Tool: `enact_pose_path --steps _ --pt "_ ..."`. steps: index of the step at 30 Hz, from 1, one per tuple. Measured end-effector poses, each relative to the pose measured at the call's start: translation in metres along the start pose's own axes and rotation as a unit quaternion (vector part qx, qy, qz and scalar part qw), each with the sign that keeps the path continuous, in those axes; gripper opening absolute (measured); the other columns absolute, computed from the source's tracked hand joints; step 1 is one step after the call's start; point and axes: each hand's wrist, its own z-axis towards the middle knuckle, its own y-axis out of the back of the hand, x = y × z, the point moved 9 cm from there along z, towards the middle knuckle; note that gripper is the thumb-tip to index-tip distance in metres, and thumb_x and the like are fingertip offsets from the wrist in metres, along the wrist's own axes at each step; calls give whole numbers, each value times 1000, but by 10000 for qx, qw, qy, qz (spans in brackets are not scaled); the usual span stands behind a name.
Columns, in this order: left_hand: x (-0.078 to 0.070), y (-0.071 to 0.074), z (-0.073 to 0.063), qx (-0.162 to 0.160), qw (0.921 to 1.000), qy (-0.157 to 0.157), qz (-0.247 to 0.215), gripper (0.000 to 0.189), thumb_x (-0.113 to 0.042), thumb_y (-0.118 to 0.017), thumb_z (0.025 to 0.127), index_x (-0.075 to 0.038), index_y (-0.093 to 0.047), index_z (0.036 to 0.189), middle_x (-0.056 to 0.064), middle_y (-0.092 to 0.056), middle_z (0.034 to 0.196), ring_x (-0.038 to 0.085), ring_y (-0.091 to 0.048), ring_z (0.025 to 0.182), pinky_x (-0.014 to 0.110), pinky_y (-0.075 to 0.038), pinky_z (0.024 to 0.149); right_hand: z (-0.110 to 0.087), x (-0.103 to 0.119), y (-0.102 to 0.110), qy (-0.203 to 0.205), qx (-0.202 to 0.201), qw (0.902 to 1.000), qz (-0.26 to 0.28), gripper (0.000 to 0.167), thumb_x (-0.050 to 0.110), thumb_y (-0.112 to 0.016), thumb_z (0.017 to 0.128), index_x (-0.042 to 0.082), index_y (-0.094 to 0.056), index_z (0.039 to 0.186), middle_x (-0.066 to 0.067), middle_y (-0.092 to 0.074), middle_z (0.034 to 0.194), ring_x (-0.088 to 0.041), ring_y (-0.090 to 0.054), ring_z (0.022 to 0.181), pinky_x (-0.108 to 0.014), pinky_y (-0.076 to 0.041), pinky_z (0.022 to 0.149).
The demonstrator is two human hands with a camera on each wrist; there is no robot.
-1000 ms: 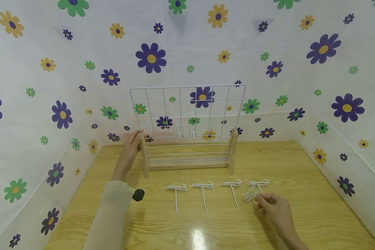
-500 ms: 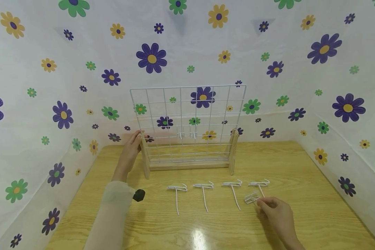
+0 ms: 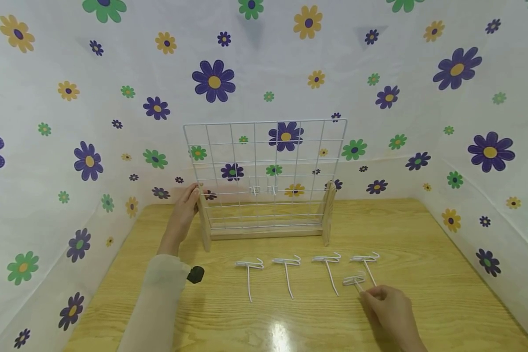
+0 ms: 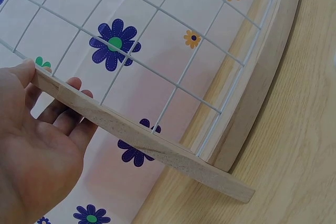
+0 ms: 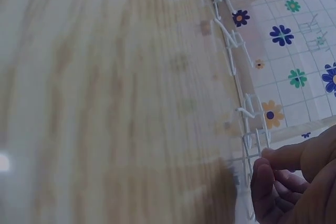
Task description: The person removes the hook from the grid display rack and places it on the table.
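Note:
My left hand (image 3: 186, 208) grips the upper end of the left wooden post (image 4: 131, 129) of a stand, thumb in front and fingers behind. The post supports a white wire grid panel (image 3: 264, 161). Low over the table at the right, my right hand (image 3: 389, 305) pinches the stem of a white wire display hook (image 3: 354, 280) between thumb and fingertips. The hook's crossbar points away from the hand, toward the stand. Just behind it lies another white hook (image 3: 366, 261), its stem reaching close to my fingers. Two small hooks (image 3: 254, 190) hang side by side on the grid.
Several more white hooks (image 3: 286, 274) lie in a row across the wooden table (image 3: 229, 327), in front of the stand's base bar (image 3: 266, 234). A flower-printed cloth (image 3: 264, 58) encloses the back and both sides.
My right hand has shifted slightly toward me, and the hook in it has turned so its crossbar lies flatter, in line with the others. The left hand stays on the post.

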Motion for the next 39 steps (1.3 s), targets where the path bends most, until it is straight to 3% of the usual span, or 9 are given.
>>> enact_pose_path --steps 6,13,19,23,31,39 --pt "-3 -1 -2 32 9999 118 -93 56 -32 -30 115 -8 -21 165 25 -37 159 37 -31 151 47 -25 125 -1 1 -3 141 118 9983 -557 24 21 -75 94 -2 -73 95 -1 -67 76 -17 -57 67 -26 -50 56" --pt "-21 -5 -9 132 9994 254 -190 54 -23 -30 116 -2 -19 164 27 -33 161 38 -26 153 49 -22 125 0 1 -4 219 113 9958 -885 23 23 -78 93 1 -74 92 1 -65 76 -16 -54 67 -25 -45 54" --pt "-2 -1 0 50 9997 216 -125 55 -30 -30 116 -9 -22 165 25 -35 160 34 -29 152 46 -23 125 1 1 -7 265 205 9948 -960 22 23 -78 92 1 -74 91 1 -68 78 -16 -56 69 -29 -50 57" --pt "0 -1 0 46 9997 200 -96 55 -31 -30 115 -8 -23 165 25 -35 160 34 -28 152 46 -23 125 1 3 -7 401 247 9933 -1055 22 22 -78 92 1 -74 91 -1 -71 82 -17 -61 74 -38 -57 66" --pt "0 0 -1 -5 9999 144 -57 56 -33 -30 115 -9 -22 165 25 -32 162 35 -27 153 47 -23 125 3 4 -8 519 307 9931 -1002 18 17 -78 91 0 -73 90 -1 -71 83 -18 -64 79 -48 -59 76" --pt "3 0 0 41 9999 166 -10 57 -34 -29 115 -11 -18 166 23 -31 163 34 -24 154 46 -21 126 3 4 -7 426 303 9940 -959 15 16 -79 90 2 -74 89 0 -71 84 -19 -63 81 -45 -58 75"
